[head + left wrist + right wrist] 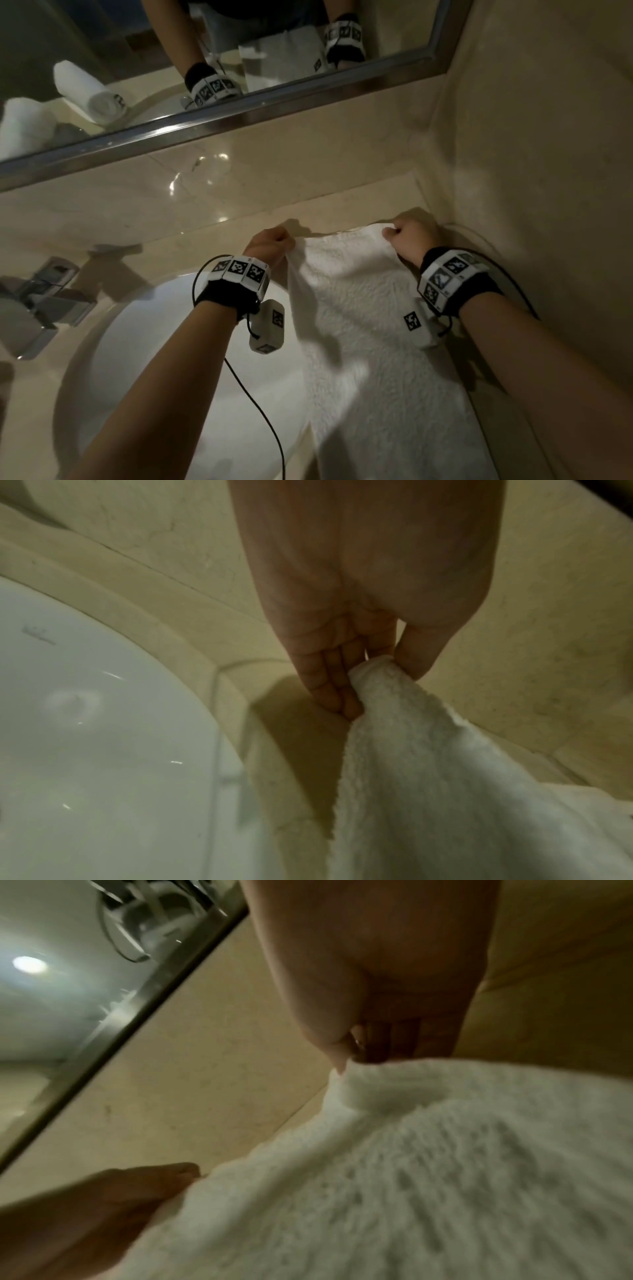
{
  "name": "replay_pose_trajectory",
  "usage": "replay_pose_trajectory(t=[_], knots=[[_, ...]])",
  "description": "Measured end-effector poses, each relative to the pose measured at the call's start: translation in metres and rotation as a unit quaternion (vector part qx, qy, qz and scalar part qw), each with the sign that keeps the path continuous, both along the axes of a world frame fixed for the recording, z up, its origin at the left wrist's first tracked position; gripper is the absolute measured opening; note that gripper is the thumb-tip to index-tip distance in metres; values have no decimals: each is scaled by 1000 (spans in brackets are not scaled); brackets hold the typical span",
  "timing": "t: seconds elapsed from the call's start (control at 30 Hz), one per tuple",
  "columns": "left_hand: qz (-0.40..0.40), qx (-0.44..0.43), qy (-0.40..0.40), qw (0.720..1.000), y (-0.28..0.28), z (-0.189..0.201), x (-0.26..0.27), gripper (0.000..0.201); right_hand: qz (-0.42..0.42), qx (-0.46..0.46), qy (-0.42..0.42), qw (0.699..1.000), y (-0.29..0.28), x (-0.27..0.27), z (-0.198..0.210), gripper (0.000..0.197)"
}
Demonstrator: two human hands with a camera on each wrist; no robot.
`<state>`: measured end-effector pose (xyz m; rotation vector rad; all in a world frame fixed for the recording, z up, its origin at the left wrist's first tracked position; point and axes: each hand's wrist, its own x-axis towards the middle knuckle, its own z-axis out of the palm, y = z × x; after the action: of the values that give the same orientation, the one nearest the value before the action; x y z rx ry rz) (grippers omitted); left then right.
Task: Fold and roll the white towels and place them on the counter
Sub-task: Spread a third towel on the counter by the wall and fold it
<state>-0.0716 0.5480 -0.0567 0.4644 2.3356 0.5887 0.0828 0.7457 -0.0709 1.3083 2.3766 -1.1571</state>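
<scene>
A white terry towel [370, 335] lies lengthwise on the beige marble counter [144, 212], right of the basin and close to the side wall. My left hand [274, 245] pinches its far left corner [380, 669] between thumb and fingers, lifted a little off the counter. My right hand [404, 233] pinches the far right corner [363, 1077] near the back wall. The left hand [137, 1185] also shows in the right wrist view at the towel's edge. The towel [445, 791] hangs down from my left fingers.
A white oval basin [164, 370] sits left of the towel, with a chrome tap [41, 305] at far left. The mirror [205, 68] above the backsplash reflects rolled white towels [92, 92]. A beige wall [548, 171] bounds the right side.
</scene>
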Motion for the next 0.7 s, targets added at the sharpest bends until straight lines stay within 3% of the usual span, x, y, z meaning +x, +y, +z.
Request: replay_pose_trajectory(t=[0.2, 0.27, 0.37, 0.47, 0.7], knots=[[54, 76, -44, 995, -11, -1, -2, 13, 8, 24, -17, 1000, -4, 10, -2, 34], [75, 74, -40, 994, -11, -3, -3, 10, -22, 38, -24, 999, -5, 8, -7, 41], [58, 32, -10, 998, -7, -4, -1, 10, -31, 100, -57, 993, -9, 4, -2, 48], [30, -26, 28, 999, -2, -2, 4, 9, -26, 142, -52, 988, -15, 5, 8, 44], [-74, -109, 110, 985, 9, -5, 10, 28, -81, 95, -31, 992, -5, 4, -9, 36]])
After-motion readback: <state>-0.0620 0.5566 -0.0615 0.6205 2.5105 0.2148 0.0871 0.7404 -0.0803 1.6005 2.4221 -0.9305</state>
